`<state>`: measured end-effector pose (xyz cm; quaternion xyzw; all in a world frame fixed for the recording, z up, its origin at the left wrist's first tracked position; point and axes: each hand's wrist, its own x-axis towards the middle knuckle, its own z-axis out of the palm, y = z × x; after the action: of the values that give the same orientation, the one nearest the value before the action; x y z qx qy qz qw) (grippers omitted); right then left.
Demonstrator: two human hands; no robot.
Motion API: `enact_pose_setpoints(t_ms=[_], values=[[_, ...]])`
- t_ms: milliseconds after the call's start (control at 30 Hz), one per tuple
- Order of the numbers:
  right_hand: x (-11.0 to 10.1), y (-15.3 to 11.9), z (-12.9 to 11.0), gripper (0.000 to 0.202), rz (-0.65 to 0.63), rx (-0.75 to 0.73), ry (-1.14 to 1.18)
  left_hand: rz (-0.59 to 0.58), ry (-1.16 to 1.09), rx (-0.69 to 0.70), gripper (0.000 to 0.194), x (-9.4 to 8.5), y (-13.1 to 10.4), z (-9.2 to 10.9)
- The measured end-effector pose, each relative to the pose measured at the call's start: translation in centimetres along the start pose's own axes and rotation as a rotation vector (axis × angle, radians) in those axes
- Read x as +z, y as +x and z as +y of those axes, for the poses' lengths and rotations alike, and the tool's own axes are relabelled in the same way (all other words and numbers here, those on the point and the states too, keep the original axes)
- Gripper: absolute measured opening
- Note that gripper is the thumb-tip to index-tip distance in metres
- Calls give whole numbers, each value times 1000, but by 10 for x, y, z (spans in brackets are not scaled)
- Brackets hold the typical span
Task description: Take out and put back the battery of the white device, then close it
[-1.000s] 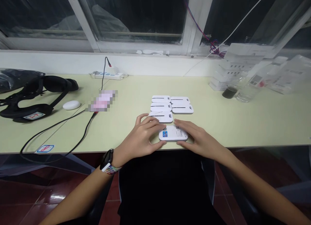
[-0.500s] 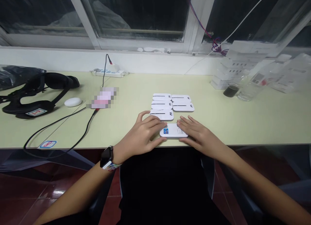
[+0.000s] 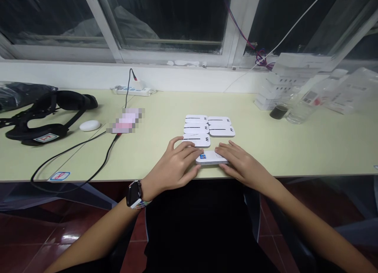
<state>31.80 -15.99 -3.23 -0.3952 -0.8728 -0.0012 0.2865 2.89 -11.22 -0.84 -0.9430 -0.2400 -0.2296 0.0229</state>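
Note:
My left hand (image 3: 180, 163) grips the left end of a flat white device with rounded corners (image 3: 211, 157), fingers on its far side and thumb at its near side. A blue sticker shows near that end. At the other end my right hand (image 3: 240, 161) holds it the same way, its fingers covering part of the small print on top. The device is close to the desk's front edge, with its near side edge turned towards me. Just beyond lie several similar white devices (image 3: 196, 139), each with a black line and a W mark, in two columns.
On the left of the desk (image 3: 153, 147) are a black headset (image 3: 69, 102), a white oval object (image 3: 90, 126), a blurred-out pinkish object (image 3: 126, 121) and a looping black cable (image 3: 102, 168). A power strip (image 3: 134, 91) sits by the wall. White boxes (image 3: 267, 98) and bottles (image 3: 299, 111) stand at the right.
Both hands have tipped the device slightly: less of its top and more of its near side now shows. The view has shifted a little. The other white devices stay put.

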Motion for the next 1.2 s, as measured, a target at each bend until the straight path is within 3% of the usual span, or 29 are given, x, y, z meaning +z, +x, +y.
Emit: enact_pose_setpoints(t_ms=[133,433,667,900,1200], values=[[-1,-2,-1,40,5,-14,-14,2,34,13,37,1,1,1],[3,-10,1,52,102,-196,14,5,-5,99,30,-1,-2,-7],[3,-9,4,52,104,-150,108,19,-72,104,28,1,-1,-10],[-3,-5,7,37,-19,-33,222,26,-253,85,37,-2,-3,-9],[-7,4,5,29,-46,81,323,-1,-420,-68,32,-1,-4,-9]])
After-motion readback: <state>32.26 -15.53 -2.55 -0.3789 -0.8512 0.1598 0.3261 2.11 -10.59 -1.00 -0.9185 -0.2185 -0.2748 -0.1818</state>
